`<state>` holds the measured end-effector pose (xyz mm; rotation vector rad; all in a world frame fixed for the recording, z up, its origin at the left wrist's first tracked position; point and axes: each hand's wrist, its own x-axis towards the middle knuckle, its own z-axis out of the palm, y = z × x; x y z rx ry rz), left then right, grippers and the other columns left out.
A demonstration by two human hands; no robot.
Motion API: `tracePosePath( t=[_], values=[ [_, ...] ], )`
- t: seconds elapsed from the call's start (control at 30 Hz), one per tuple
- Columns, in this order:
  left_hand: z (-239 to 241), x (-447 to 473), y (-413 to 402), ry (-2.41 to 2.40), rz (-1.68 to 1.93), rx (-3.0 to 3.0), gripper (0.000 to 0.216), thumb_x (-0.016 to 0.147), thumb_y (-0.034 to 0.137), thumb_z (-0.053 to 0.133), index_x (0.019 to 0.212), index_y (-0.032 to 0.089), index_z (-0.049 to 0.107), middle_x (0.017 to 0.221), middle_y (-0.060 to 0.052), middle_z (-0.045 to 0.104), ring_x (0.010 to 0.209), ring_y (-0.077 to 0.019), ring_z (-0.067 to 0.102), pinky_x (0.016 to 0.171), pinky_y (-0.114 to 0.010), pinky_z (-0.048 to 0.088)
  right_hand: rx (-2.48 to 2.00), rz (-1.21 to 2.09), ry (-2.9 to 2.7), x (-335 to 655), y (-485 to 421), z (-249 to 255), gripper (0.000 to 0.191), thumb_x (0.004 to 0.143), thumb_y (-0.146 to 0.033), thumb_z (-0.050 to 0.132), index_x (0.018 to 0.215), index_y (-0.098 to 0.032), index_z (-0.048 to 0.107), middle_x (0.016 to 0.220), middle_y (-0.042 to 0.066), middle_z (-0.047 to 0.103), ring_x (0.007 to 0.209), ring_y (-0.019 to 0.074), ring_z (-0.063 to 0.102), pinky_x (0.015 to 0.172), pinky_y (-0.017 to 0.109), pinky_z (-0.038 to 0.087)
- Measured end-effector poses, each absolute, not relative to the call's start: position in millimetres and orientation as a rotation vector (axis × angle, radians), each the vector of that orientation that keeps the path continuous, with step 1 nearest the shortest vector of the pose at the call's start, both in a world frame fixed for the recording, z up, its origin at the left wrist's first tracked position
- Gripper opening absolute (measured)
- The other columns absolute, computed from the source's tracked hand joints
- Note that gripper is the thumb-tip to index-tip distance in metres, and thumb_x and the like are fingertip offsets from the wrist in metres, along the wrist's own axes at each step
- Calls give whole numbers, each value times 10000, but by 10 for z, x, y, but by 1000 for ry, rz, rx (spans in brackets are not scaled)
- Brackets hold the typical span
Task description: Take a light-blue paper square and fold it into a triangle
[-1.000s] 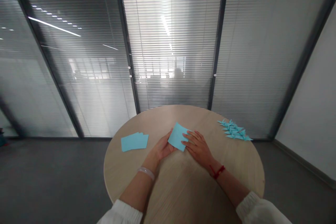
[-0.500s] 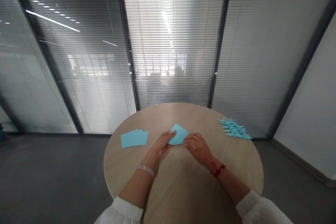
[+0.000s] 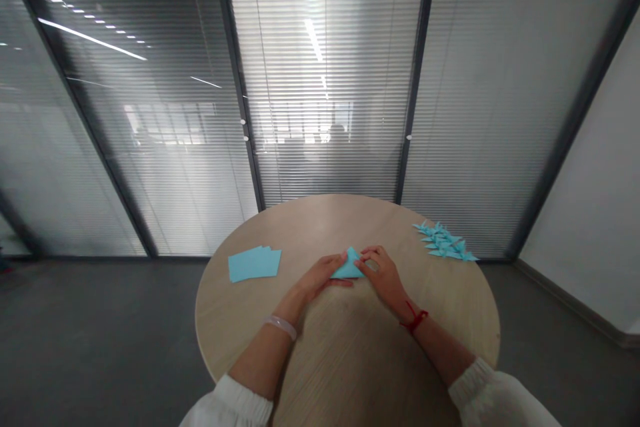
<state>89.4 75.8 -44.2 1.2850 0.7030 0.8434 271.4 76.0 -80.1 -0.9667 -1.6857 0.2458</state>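
Now the light-blue square paper sheet lies folded into a small triangle at the middle of the round pale wooden table — half a second ago it showed as a larger, half-raised diamond. The left hand rests flat against its left edge, fingers extended, while the right hand pinches its right corner between thumb and fingertips. Both hands have drawn closer together. At centre left of the frame the stack of flat light-blue paper sheets is unchanged, and so is the cluster of folded light-blue paper cranes at centre right — near the table's far edge.
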Motion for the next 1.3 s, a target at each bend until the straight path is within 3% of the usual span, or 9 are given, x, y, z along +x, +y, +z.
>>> tracePosePath(
  t=[0.2,0.37,0.47,0.57,0.67,1.3],
  values=[
    [-505,947,809,770,902,1390,446,576,389,804,901,103,699,845,-58,669,802,-197,611,793,-364,513,-1016,331,-1644,2714,755,-780,187,831,-372,561,782,-199,614,845,47,599,832,197,567,799,344,454],
    [-536,971,812,802,893,1407,428,570,440,787,810,95,707,760,-35,655,739,-183,602,778,-352,511,-1072,395,-1617,2698,742,-778,223,806,-416,566,768,-197,585,792,36,614,783,196,580,763,333,466],
    [-540,977,796,810,881,1427,430,586,462,769,812,100,716,758,-39,661,728,-188,604,754,-336,512,-1081,490,-1530,2694,734,-774,257,769,-432,606,864,-194,583,793,33,641,776,200,608,750,335,481],
    [-533,977,775,785,880,1450,404,608,464,754,794,106,721,747,-42,660,696,-178,599,725,-305,507,-1048,613,-1508,2702,745,-757,313,765,-440,614,950,-187,619,846,57,676,804,217,631,748,348,494],
    [-521,977,761,776,882,1474,385,612,463,749,762,110,719,717,-38,648,664,-167,590,690,-274,498,-1004,676,-1525,2707,766,-730,302,770,-452,611,890,-183,677,892,82,698,837,233,639,753,353,502],
    [-620,959,872,797,889,1490,407,620,496,739,759,115,708,701,-33,638,657,-168,593,687,-285,509,-1053,451,-1607,2634,856,-658,262,800,-424,569,806,-192,691,838,74,701,787,221,635,731,347,483]
  ],
)
